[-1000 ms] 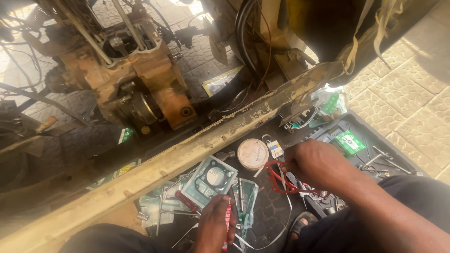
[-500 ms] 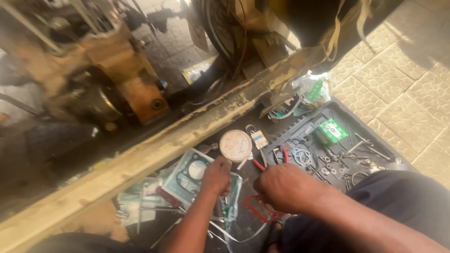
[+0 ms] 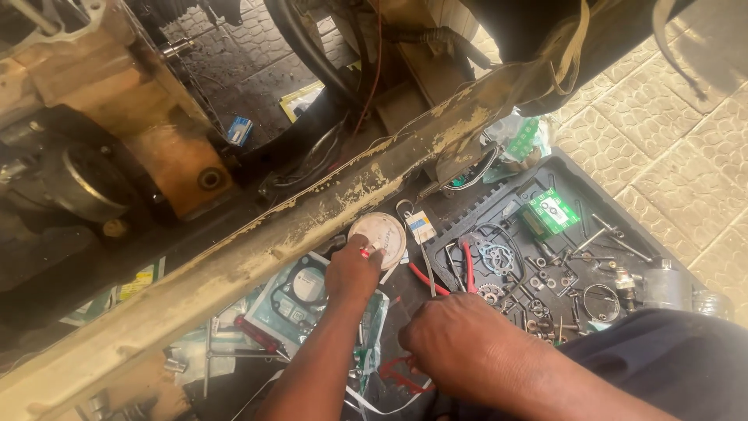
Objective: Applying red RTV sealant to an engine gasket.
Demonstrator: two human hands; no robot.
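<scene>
Under left hand (image 3: 352,274) fingertips: round white lid (image 3: 378,234).

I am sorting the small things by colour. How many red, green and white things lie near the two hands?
Red: 2, the red-handled pliers and a small red piece at the left hand fingertips.
Green: 1, a green packet.
White: 2, the round white lid and a white tag.
Total: 5.
The right hand covers further items.
</scene>
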